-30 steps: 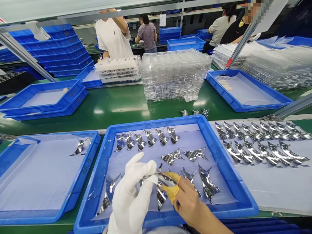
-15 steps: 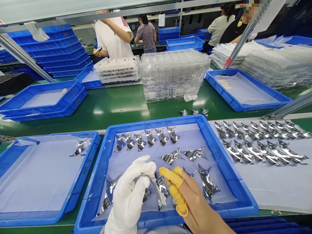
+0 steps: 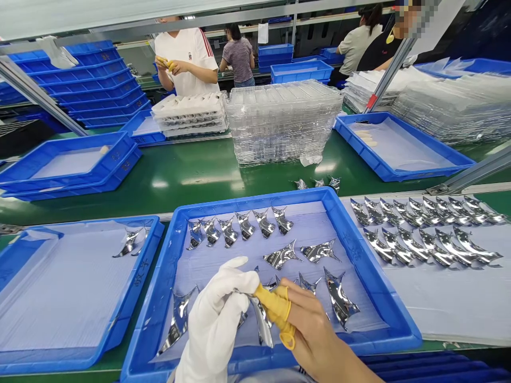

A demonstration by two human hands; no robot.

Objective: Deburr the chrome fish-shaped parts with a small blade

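Note:
My left hand (image 3: pixel 217 319), in a white glove, pinches a shiny chrome fin-shaped part (image 3: pixel 261 322) over the middle blue tray (image 3: pixel 167 276). My right hand (image 3: pixel 309 332), bare with yellow finger cots, grips the same part from the right, thumb and forefinger closed on it. Several more chrome parts (image 3: pixel 281 257) lie on the tray's white liner, with a row of them along its far edge (image 3: pixel 239 229).
A left blue tray (image 3: pixel 139 276) holds one chrome part (image 3: pixel 130 242). On the right, a white sheet (image 3: pixel 447 303) carries two rows of parts (image 3: pixel 423 234). Beyond the green belt (image 3: pixel 191 173) are clear plastic tray stacks (image 3: pixel 283 119), more blue trays (image 3: pixel 395 154) and several people working.
The part turned from lying level between my fingertips to hanging nearly upright. My right hand's fingers stretched out briefly, then closed on the part again beside the gloved hand.

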